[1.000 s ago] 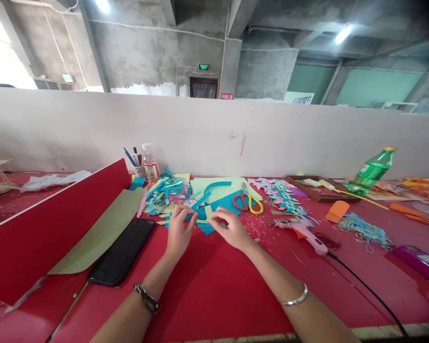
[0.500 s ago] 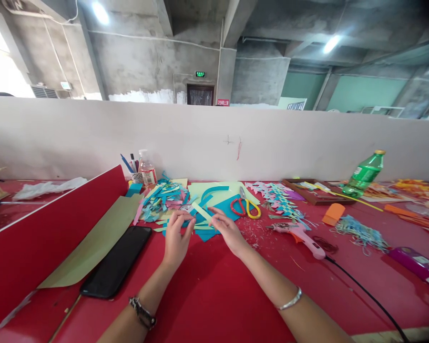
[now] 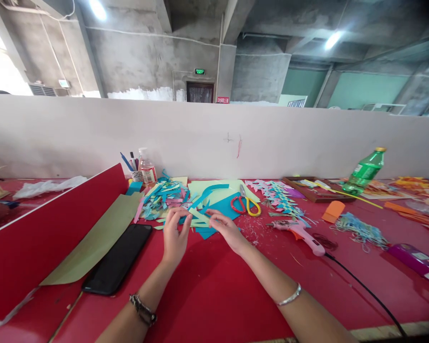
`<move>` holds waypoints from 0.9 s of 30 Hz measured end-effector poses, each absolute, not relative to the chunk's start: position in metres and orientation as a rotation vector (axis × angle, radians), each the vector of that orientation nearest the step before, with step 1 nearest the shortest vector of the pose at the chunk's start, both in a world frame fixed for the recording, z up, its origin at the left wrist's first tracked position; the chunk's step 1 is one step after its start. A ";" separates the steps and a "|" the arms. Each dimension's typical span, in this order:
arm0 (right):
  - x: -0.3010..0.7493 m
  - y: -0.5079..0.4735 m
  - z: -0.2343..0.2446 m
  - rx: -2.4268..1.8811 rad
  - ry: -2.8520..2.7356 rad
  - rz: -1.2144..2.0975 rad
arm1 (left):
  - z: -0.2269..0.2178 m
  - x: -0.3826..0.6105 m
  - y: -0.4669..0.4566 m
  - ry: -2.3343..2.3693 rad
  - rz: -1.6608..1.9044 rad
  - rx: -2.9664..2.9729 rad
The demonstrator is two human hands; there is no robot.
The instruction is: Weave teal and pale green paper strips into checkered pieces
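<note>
A pale green paper strip (image 3: 199, 216) stretches between my two hands above the table. My left hand (image 3: 176, 233) is closed in a pinch at its left end. At the other end, the fingertips of my right hand (image 3: 229, 230) grip the strip. Beneath and behind them lie blue paper sheets (image 3: 227, 206), a larger pale green sheet (image 3: 219, 183) and a curved blue strip (image 3: 214, 188). Scissors (image 3: 250, 205) with red and yellow handles rest just right of the strips. A heap of cut paper strips (image 3: 164, 197) is at the left.
A black phone (image 3: 118, 259) lies left, beside a red divider (image 3: 57, 233). To the right are a pink glue gun (image 3: 302, 233) with a black cord, woven paper strips (image 3: 282, 200), a brown tray (image 3: 318, 196), a green bottle (image 3: 365, 171) and a purple device (image 3: 416, 264).
The strip has swung from pointing up and away in my right hand to lying lower between both hands. My left fingers have closed on its free end.
</note>
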State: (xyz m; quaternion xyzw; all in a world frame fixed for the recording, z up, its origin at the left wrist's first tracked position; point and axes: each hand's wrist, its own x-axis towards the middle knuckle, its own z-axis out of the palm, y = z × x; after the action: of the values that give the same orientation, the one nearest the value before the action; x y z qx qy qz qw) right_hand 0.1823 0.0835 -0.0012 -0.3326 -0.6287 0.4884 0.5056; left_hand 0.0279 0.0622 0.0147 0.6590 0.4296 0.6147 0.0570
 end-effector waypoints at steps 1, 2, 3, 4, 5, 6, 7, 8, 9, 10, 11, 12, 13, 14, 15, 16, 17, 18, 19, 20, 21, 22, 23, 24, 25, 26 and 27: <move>0.182 0.083 -0.001 -0.810 -1.550 1.172 | 0.015 0.028 0.062 1.302 1.871 1.989; 0.182 0.082 0.000 -0.813 -1.589 1.173 | 0.015 0.028 0.062 1.298 1.879 1.982; 0.182 0.081 0.000 -0.815 -1.624 1.179 | 0.015 0.028 0.062 1.291 1.886 1.978; 0.182 0.081 0.001 -0.817 -1.651 1.186 | 0.015 0.028 0.062 1.282 1.892 1.974; 0.182 0.080 0.002 -0.819 -1.670 1.195 | 0.015 0.028 0.062 1.272 1.896 1.969; 0.182 0.079 0.002 -0.818 -1.679 1.202 | 0.015 0.028 0.062 1.262 1.901 1.960; 0.182 0.079 0.003 -0.812 -1.681 1.207 | 0.015 0.028 0.062 1.256 1.906 1.942; 0.182 0.078 0.004 -0.797 -1.682 1.216 | 0.015 0.028 0.063 1.251 1.913 1.914; 0.182 0.078 0.005 -0.775 -1.678 1.231 | 0.015 0.028 0.064 1.250 1.919 1.872; 0.181 0.077 0.006 -0.754 -1.667 1.254 | 0.014 0.028 0.065 1.252 1.919 1.815; 0.181 0.076 0.006 -0.741 -1.648 1.280 | 0.013 0.028 0.066 1.259 1.910 1.742; 0.180 0.076 0.007 -0.740 -1.627 1.305 | 0.011 0.028 0.067 1.262 1.889 1.656; 0.179 0.075 0.007 -0.750 -1.609 1.327 | 0.010 0.028 0.068 1.261 1.858 1.564; 0.179 0.075 0.007 -0.764 -1.599 1.343 | 0.008 0.028 0.069 1.250 1.823 1.475; 0.178 0.075 0.006 -0.776 -1.598 1.354 | 0.007 0.028 0.070 1.228 1.789 1.398; 0.177 0.075 0.005 -0.782 -1.601 1.359 | 0.006 0.029 0.071 1.199 1.766 1.336; 0.176 0.074 0.005 -0.783 -1.605 1.359 | 0.005 0.029 0.071 1.169 1.756 1.290; 0.175 0.074 0.004 -0.783 -1.607 1.354 | 0.004 0.030 0.072 1.144 1.755 1.256; 0.175 0.074 0.003 -0.783 -1.606 1.347 | 0.004 0.030 0.072 1.127 1.759 1.233; 0.174 0.074 0.003 -0.786 -1.604 1.337 | 0.003 0.031 0.072 1.115 1.762 1.221; 0.173 0.074 0.002 -0.792 -1.603 1.325 | 0.003 0.031 0.072 1.109 1.762 1.216; 0.173 0.074 0.002 -0.801 -1.606 1.312 | 0.003 0.032 0.072 1.104 1.757 1.217; 0.172 0.074 0.002 -0.812 -1.609 1.301 | 0.003 0.032 0.072 1.097 1.747 1.221; 0.172 0.074 0.002 -0.825 -1.611 1.293 | 0.003 0.033 0.071 1.086 1.736 1.224; 0.171 0.074 0.002 -0.836 -1.613 1.293 | 0.004 0.033 0.071 1.071 1.725 1.223; 0.171 0.074 0.002 -0.844 -1.616 1.302 | 0.004 0.034 0.071 1.056 1.713 1.219; 0.171 0.073 0.003 -0.851 -1.622 1.324 | 0.004 0.034 0.071 1.044 1.701 1.217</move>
State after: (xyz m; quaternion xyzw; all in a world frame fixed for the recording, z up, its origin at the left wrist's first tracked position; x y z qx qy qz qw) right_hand 0.1712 0.0732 0.0026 -0.3405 -0.6490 0.5298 0.4268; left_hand 0.0343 0.0705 0.0044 0.4792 0.4108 0.6697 0.3913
